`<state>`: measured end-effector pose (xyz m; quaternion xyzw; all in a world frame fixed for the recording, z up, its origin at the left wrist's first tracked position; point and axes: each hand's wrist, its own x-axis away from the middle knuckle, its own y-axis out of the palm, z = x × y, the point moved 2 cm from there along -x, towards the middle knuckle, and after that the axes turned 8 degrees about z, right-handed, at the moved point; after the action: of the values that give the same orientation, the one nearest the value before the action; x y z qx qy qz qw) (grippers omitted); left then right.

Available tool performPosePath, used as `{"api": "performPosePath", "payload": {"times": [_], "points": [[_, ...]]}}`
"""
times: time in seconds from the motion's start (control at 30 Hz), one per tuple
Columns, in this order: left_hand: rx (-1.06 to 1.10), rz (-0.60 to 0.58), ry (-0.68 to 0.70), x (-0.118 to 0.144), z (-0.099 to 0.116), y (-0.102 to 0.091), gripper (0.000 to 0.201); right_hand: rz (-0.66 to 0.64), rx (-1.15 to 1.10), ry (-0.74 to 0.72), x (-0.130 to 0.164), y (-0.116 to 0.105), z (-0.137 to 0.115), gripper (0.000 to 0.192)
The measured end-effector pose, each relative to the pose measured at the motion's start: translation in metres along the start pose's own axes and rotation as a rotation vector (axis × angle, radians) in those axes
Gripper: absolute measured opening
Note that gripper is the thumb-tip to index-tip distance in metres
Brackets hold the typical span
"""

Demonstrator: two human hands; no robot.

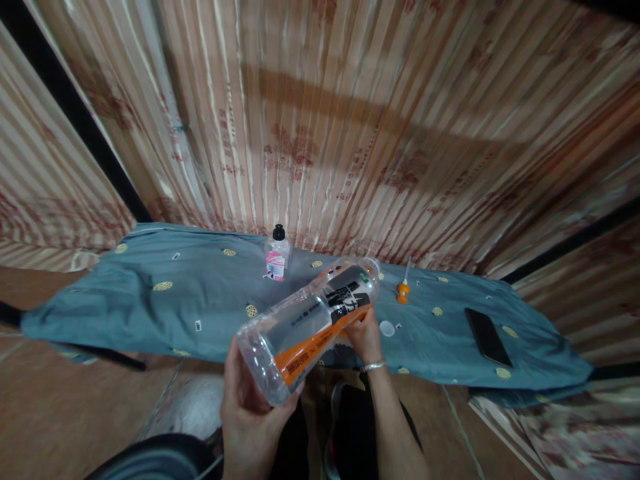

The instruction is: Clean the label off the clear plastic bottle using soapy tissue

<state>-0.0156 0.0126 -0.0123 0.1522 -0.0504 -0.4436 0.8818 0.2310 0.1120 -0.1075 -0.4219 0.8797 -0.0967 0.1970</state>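
A large clear plastic bottle (pixel 305 327) with an orange, black and white label is held tilted in both hands above the cloth. Its base points to the lower left and its neck to the upper right. My left hand (pixel 255 407) cups the base, thumb along the near edge. Around the label part near the neck, my right hand (pixel 367 333) grips from below, most of its fingers hidden by the bottle. Beyond it stands a small clear bottle (pixel 276 260) with a black cap and pink label. An orange nozzle cap with a thin clear tube (pixel 403 291) is on the cloth at right.
A grey-blue cloth with yellow prints (pixel 200 287) covers the long low surface. A black phone (pixel 488 337) lies toward its right end, and a small white disc (pixel 387 328) lies near my right hand. Striped curtains (pixel 300 147) hang behind, between dark poles.
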Motion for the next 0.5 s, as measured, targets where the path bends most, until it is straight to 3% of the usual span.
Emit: {"api": "performPosePath", "payload": {"times": [0.17,0.5], "points": [[-0.070,-0.069,0.020,-0.006,0.001,-0.003,0.090,0.005,-0.023,0.000,0.001,0.000,0.001,0.066],[-0.020,0.048,-0.089,0.003,0.001,0.002,0.088,0.040,-0.032,0.003,0.003,-0.001,-0.009,0.055]]}}
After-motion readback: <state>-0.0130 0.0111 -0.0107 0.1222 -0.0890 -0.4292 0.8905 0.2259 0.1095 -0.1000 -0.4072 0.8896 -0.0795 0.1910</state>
